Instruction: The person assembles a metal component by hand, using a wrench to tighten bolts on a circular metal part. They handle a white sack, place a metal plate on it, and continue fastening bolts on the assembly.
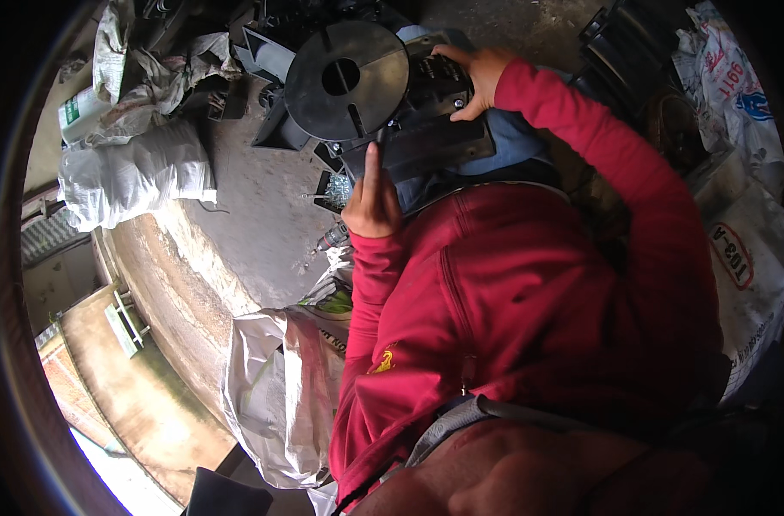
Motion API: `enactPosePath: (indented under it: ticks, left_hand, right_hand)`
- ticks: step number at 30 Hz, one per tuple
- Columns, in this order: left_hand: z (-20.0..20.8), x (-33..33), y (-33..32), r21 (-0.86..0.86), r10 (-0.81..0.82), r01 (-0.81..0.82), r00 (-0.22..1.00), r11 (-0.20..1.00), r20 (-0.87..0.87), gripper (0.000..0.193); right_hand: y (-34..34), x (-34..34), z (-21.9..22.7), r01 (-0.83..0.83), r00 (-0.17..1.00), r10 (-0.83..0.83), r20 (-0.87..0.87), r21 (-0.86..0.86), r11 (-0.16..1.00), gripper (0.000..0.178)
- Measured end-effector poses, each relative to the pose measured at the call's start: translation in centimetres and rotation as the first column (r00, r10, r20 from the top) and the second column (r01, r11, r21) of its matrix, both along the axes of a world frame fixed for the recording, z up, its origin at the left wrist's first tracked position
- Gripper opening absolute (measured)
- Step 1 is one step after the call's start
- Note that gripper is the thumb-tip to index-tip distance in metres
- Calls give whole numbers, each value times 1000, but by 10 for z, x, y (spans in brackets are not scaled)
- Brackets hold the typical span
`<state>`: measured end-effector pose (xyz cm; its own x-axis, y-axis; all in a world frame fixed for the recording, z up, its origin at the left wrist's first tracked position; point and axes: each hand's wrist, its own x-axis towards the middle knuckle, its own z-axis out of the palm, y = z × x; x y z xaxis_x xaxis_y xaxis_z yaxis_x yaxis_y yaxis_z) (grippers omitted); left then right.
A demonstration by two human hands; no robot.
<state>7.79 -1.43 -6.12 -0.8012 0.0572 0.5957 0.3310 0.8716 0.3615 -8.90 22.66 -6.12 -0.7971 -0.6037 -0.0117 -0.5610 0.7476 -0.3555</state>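
On my lap lies a black molded plastic part (426, 148) with bolts along its edges. A round black disc (310, 82) with a central hole and narrow slots covers its left side. My right hand (485, 79) grips the part's right end, thumb and fingers apart across it, the thumb beside a bolt. My left hand (373, 205) is at the near left edge, index finger stretched up to the part just below the disc. Its other fingers are partly hidden, and I see nothing held in it. Whether the dark narrow piece at that fingertip is separate, I cannot tell.
Left of my lap, a small black tray (332, 191) of metal fasteners and a power drill (332, 236) lie on the grey floor (250, 198). Black angular parts (278, 129) sit beyond. White sacks (276, 400) stand near me, with a wrapped bundle (138, 176) farther left.
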Motion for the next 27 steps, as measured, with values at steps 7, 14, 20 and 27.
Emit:
enactPosePath:
  ticks: [7, 14, 20, 27]
  left_hand:
    - [6, 7, 1, 127, 2, 7, 997, 992, -71, 56]
    - [6, 4, 3, 148, 14, -29, 995, 989, 101, 55]
    - [-8, -1, -3, -15, 68, -66, 976, 998, 208, 51]
    - [5, 3, -5, 70, 10, -11, 1000, 997, 15, 54]
  right_hand:
    - [3, -2, -10, 11, 997, -5, 76, -81, 997, 108]
    - [1, 0, -1, 42, 992, -38, 123, -28, 999, 107]
    - [1, -3, -8, -13, 998, 23, 64, -145, 989, 107]
    - [2, -3, -6, 19, 996, -13, 91, -67, 998, 108]
